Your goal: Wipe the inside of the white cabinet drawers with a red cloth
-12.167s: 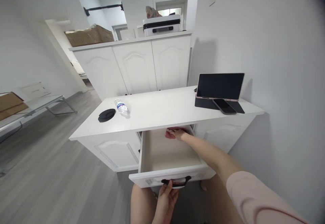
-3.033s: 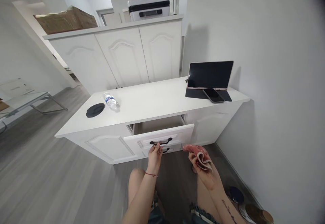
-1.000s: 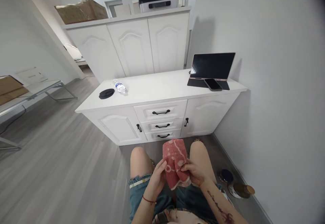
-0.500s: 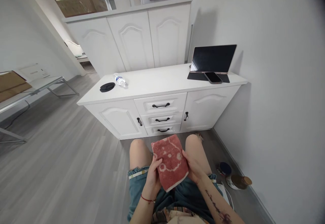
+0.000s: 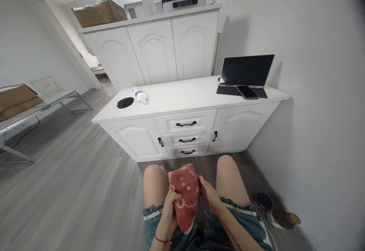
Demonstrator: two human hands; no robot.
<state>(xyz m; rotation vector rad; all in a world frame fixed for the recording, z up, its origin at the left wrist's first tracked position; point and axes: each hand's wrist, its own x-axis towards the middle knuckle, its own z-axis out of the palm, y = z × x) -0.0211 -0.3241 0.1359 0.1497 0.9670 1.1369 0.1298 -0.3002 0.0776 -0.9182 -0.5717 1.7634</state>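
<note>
A small red towel (image 5: 184, 196) with a pale pattern hangs folded between my knees, above my lap. My left hand (image 5: 169, 210) grips its left edge, fingers curled round the cloth. My right hand (image 5: 208, 194) lies against its right edge, fingers fairly straight and touching the fabric. In front of me stands a low white sideboard (image 5: 159, 106). Its three drawers, including the top drawer (image 5: 186, 122), are shut.
On the sideboard top lie a water bottle (image 5: 139, 94), a black round lid (image 5: 125, 102), a propped tablet (image 5: 246, 71) and a phone (image 5: 247, 92). A taller white cabinet (image 5: 154, 51) stands behind. Two tins (image 5: 281, 218) sit on the floor by the right wall. A table (image 5: 37, 103) stands at left.
Twelve seconds ago my right hand reached into the open drawer for the towel; the drawer was then shut. Over the last second the towel has been folded narrower between both hands.
</note>
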